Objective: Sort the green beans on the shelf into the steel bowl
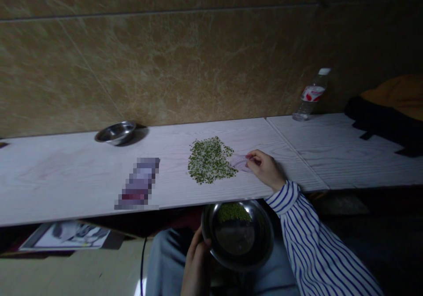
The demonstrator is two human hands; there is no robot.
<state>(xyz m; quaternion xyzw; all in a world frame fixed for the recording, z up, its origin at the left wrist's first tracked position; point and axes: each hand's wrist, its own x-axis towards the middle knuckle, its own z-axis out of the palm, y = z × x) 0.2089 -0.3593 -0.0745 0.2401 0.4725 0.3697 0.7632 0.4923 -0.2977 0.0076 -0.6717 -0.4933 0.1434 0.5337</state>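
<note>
My right hand [264, 168] pinches a thin clear plastic piece [238, 162] whose exact kind I cannot make out. Its far edge touches the right side of small green beans [210, 160], probably mung beans, spread in one layer on the white wood-grain tabletop [175, 142]. Below the table edge, my left hand [198, 256] grips the left rim of a steel bowl [236, 241] above my lap. More green beans [234, 212] lie along the far side inside this bowl, leaving its shiny bottom bare.
A smaller steel bowl [115, 134] sits near the wall at left, with a pixelated flat object [139, 182] before it. A plastic bottle [309, 95] stands at back right, beside dark and orange cloth [390, 111]. An open drawer [71, 235] is under the table at left.
</note>
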